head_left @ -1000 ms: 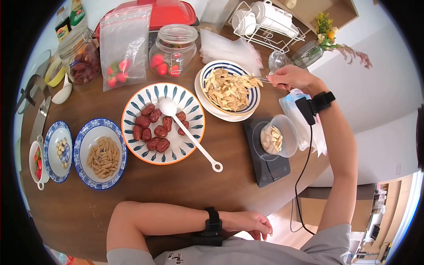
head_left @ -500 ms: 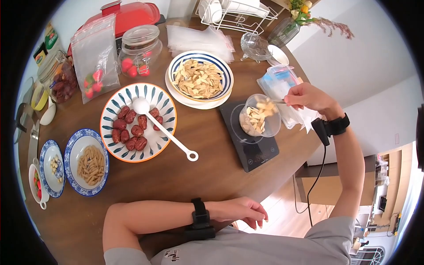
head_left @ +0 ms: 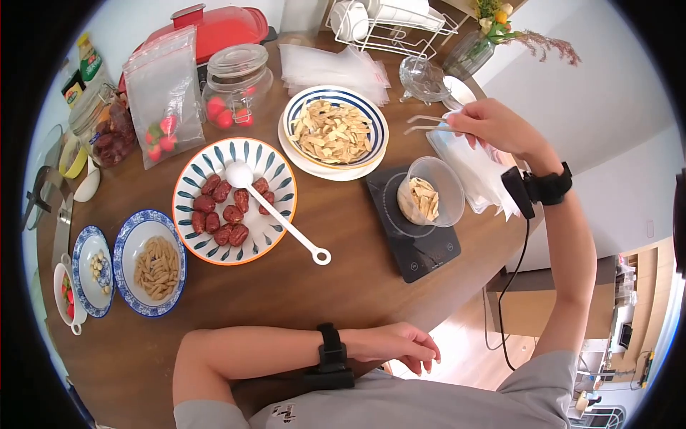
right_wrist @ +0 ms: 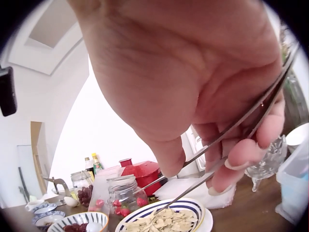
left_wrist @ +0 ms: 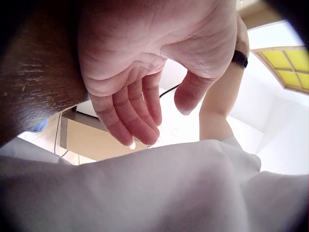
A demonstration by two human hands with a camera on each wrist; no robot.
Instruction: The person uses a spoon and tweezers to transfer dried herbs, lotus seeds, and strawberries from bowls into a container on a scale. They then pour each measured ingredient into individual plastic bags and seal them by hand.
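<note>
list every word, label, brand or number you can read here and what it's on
No text reads clearly.
Scale: markings too small to read.
Green-labelled bottle: label too small.
Dark bottle: label too small.
Grey shirt: dark print, too small and blurred.

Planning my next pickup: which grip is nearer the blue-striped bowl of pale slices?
Right. The right grip holds tongs to the right of that bowl; the left grip, empty, is farther off, by the near edge of the table.

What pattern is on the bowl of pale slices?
Blue rings on white; the bowl shows best in the head view.
</note>
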